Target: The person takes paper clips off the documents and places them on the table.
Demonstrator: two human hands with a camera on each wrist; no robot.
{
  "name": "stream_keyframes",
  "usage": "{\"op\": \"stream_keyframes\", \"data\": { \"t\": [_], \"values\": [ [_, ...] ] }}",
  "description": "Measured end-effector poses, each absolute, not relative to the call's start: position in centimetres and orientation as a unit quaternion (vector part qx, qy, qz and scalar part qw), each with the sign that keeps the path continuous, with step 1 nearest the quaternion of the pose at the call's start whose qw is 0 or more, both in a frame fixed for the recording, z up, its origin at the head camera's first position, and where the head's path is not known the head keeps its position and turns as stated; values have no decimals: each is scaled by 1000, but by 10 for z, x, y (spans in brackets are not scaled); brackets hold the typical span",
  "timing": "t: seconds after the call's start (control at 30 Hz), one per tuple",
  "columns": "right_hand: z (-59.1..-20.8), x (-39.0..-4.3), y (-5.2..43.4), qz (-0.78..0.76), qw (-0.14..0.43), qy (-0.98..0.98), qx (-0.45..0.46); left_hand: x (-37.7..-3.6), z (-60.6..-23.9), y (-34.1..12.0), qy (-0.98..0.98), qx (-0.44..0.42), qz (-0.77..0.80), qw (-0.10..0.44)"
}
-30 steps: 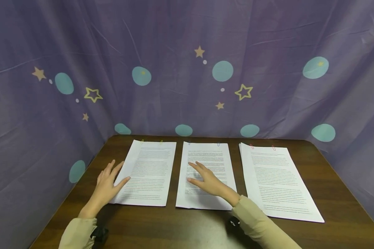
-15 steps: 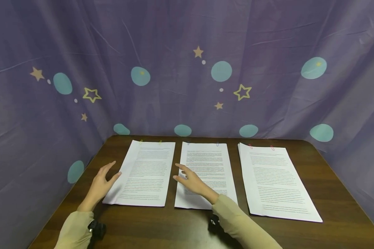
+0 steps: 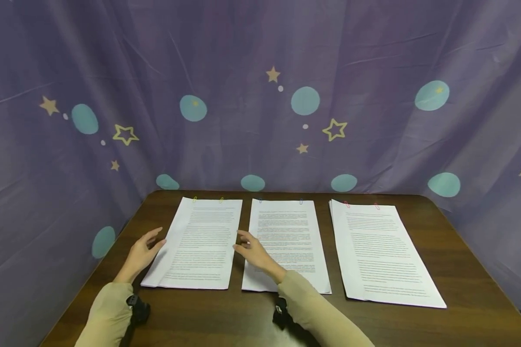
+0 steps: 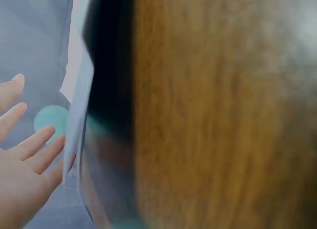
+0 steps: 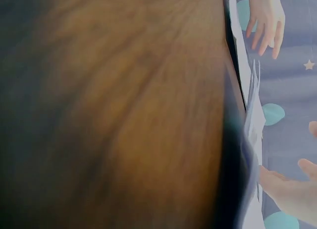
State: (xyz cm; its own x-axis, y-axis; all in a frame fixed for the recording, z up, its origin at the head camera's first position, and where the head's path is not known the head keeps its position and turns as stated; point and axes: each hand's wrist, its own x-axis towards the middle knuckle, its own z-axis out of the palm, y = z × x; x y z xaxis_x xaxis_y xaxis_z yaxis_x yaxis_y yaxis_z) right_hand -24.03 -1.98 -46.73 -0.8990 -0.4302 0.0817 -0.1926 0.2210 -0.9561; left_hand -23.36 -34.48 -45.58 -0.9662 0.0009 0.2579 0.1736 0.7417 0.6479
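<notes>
A stack of printed pages [image 3: 206, 246] with two yellow paper clips [image 3: 221, 200] along its top edge lies at the left of the table. My left hand [image 3: 141, 250] is at that stack's left edge, fingers relaxed and apart; in the left wrist view the same hand [image 4: 29, 174] shows spread fingers beside the paper's edge. My right hand [image 3: 253, 251] reaches over the left part of the middle stack [image 3: 286, 231], its loosely bent fingertips [image 3: 239, 233] near the left stack's right edge. That middle stack carries two blue clips [image 3: 301, 201]. Neither hand holds anything.
A third stack of printed pages [image 3: 386, 255], with pink clips [image 3: 377, 206], lies at the right, slightly skewed. All three rest on a dark wooden table [image 3: 199, 318]. Behind it hangs a purple curtain [image 3: 226, 149] with stars and teal spots.
My right hand has moved left, from over the middle stack's printed text to the gap beside the left stack. My left hand has shifted slightly left and down, off the left stack's page.
</notes>
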Motion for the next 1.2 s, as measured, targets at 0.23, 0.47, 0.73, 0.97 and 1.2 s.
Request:
{"op": "stream_keyframes", "data": {
  "t": [0.23, 0.47, 0.73, 0.97, 1.2],
  "values": [
    [-467, -239, -29, -608, 120, 762, -187, -242, -463, -349, -920, -51, -377, 95],
    [-468, -239, -33, -602, 133, 766, -183, -247, -464, -348, -914, -50, -396, 70],
    [-473, -239, -36, -605, 144, 764, -171, -247, -463, -348, -900, -30, -434, 29],
    [-475, -239, -37, -620, 140, 756, -159, -247, -464, -349, -879, 12, -476, 10],
    [-476, -241, -37, -619, 133, 759, -153, -248, -467, -348, -867, 45, -494, -44]
  ]
}}
